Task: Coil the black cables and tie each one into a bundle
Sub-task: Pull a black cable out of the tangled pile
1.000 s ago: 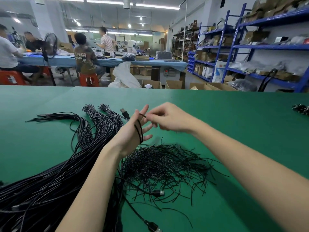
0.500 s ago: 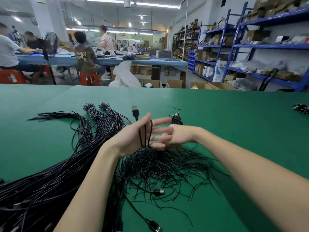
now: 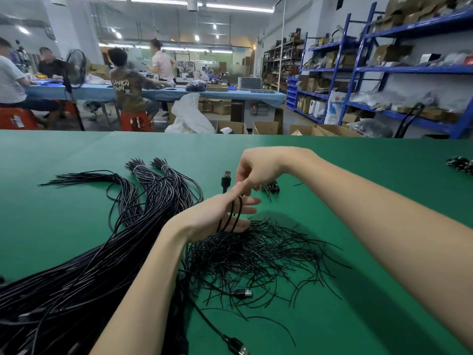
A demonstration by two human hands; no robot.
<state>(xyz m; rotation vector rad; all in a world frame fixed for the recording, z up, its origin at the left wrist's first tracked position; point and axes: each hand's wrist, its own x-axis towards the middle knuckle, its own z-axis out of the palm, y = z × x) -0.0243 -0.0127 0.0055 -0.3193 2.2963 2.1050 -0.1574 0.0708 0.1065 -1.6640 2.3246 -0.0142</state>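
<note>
Cable (image 3: pixel 231 215) loops around the straight fingers of the left hand (image 3: pixel 217 216), which is held flat above the green table (image 3: pixel 332 175), palm turned toward the right; the black strands cross the fingers in several passes. One end of it stands up just past the fingertips, its USB plug (image 3: pixel 226 178) upright. The right hand (image 3: pixel 258 169) hangs over from above, wrist bent, its thumb and forefinger pinching the cable at the top of the loops, touching the left index finger. Below both hands lies a loose heap of thin black ties (image 3: pixel 256 252), spread across the cloth. To the left a thick pile of uncoiled cables (image 3: pixel 89 272) runs from the near edge toward the far side, some ends banded together with white ties. Two more plugs lie near the heap, one (image 3: pixel 243 294) at its lower edge and another (image 3: pixel 239 348) at the bottom of the view. A small finished bundle (image 3: pixel 271 187) sits just beyond the right hand, and another bundle (image 3: pixel 460 163) lies at the far right edge. Workers sit at a blue bench (image 3: pixel 217 94) behind.
</note>
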